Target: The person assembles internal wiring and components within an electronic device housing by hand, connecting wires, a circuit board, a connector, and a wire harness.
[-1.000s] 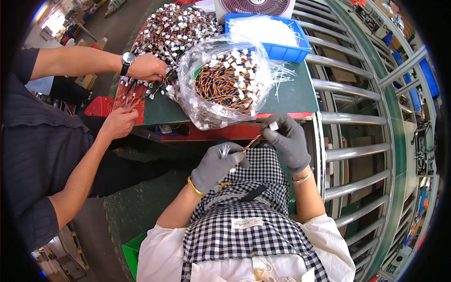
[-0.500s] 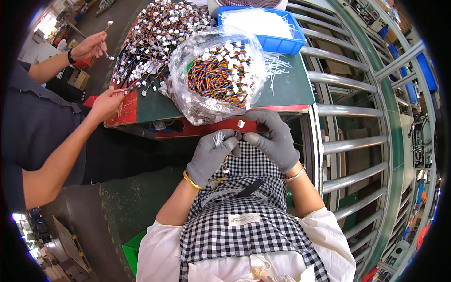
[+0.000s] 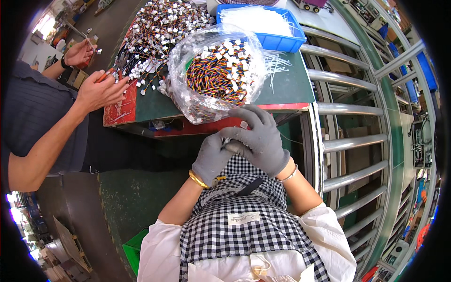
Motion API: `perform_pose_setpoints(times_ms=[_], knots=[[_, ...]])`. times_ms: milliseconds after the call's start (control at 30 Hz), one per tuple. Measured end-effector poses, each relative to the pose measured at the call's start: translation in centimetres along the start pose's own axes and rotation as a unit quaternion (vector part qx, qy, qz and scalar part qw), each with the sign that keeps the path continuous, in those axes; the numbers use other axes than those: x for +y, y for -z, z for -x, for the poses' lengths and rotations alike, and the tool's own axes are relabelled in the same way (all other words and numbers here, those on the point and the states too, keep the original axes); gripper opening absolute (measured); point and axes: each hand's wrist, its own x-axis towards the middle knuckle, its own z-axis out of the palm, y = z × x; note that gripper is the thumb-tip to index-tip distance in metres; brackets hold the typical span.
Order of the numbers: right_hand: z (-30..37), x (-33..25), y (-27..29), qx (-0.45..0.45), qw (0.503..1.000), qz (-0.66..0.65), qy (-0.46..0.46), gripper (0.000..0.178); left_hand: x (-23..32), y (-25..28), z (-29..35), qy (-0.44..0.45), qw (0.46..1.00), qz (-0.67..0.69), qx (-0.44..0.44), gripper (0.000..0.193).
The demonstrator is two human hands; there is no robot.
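Observation:
My left hand (image 3: 210, 156) and my right hand (image 3: 260, 143), both in grey gloves, meet above my lap in front of the table edge. They are closed together on a short wire cable, mostly hidden by the fingers. Its white connector (image 3: 244, 125) pokes out above the right fingers. The right thumb and index finger press against the left fingertips. Just beyond my hands, a clear plastic bag (image 3: 176, 89) holds a heap of twisted multicoloured cables (image 3: 213, 75) with white connectors.
A blue bin (image 3: 282, 43) of white cable ties (image 3: 256, 21) stands behind the bag; loose ties (image 3: 277, 66) lie beside it. More cables (image 3: 164, 23) are piled left. A co-worker's hand (image 3: 96, 89) holds an orange-handled tool (image 3: 104, 76). Metal rollers (image 3: 352, 110) run along the right.
My right hand has moved left and closed over the left fingertips, covering most of the cable and the ties seen earlier. The co-worker's nearer hand has drawn back from the pile, showing the tool.

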Motion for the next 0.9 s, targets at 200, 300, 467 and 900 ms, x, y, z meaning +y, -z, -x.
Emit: perform_pose_setpoints(times_ms=[200,300,467,900], knots=[[-0.1,0.3,-0.2,-0.021,0.999,-0.005,0.035,0.02,-0.8,-0.7,-0.3,-0.039,0.997,0.058,0.012,0.027],[0.0,0.6,0.5,0.033,0.991,-0.124,-0.027,0.015,0.1,-1.0,-0.4,0.018,0.984,0.177,0.001,0.023],[1.3,2.8,3.5,0.208,0.788,-0.492,-0.307,0.009,1.4,-0.5,-0.2,0.108,0.921,0.371,-0.055,0.019],[1.8,1.0,4.1,0.345,0.791,-0.434,-0.257,0.014,2.9,-0.7,-0.3,0.156,0.898,0.403,-0.082,0.021]])
